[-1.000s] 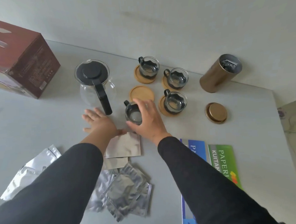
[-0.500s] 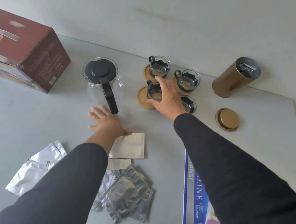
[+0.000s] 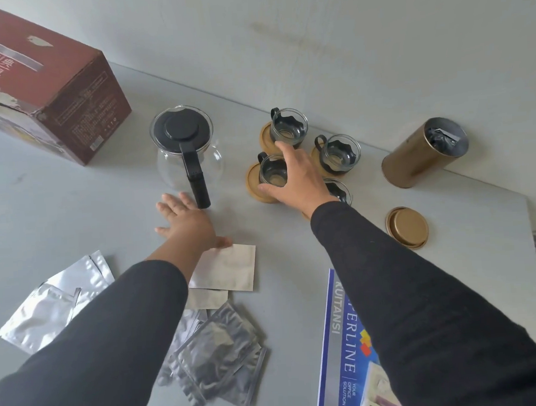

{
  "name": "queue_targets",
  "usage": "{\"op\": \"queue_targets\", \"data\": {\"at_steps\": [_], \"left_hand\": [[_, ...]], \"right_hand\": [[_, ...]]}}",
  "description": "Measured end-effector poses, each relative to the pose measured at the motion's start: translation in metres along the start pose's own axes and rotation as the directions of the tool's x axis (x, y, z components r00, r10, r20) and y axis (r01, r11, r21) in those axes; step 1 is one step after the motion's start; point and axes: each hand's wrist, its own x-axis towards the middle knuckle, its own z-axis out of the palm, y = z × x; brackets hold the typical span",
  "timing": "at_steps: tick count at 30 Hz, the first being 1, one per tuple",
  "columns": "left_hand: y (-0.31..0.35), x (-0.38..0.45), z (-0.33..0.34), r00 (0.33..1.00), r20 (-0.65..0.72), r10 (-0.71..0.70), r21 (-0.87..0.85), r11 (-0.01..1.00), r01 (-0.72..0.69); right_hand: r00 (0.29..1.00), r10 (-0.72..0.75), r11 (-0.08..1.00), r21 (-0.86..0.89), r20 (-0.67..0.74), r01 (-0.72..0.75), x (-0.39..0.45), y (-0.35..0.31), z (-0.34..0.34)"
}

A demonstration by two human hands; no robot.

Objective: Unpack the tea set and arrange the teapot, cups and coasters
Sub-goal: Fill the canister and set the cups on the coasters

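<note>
Glass cup (image 3: 273,173) in right hand (image 3: 300,182)

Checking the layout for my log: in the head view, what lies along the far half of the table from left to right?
Red box → glass teapot → cup on its coaster under the right hand → cup nearest the gold canister → open gold canister.
</note>
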Motion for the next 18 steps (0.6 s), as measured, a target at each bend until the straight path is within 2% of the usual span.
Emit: {"op": "queue_targets", "data": {"at_steps": [7,13,18], "left_hand": [[-0.003,-0.002,0.001,0.999,-0.047,0.018,-0.046,0.999,-0.021],[-0.017,-0.01,0.009,0.986,-0.122,0.112,-0.052,0.991,-0.119],[-0.046,-0.009,-0.015,0.966,-0.048,0.254,-0.067,0.964,-0.257]], "right_hand": [[0.985,-0.061,0.998,0.019,-0.161,0.064,-0.016,-0.01,-0.005],[0.947,-0.023,0.999,0.038,-0.321,0.037,-0.052,-0.028,0.0],[0.935,0.031,0.999,-0.009,-0.353,-0.037,-0.086,-0.055,0.008]]}}
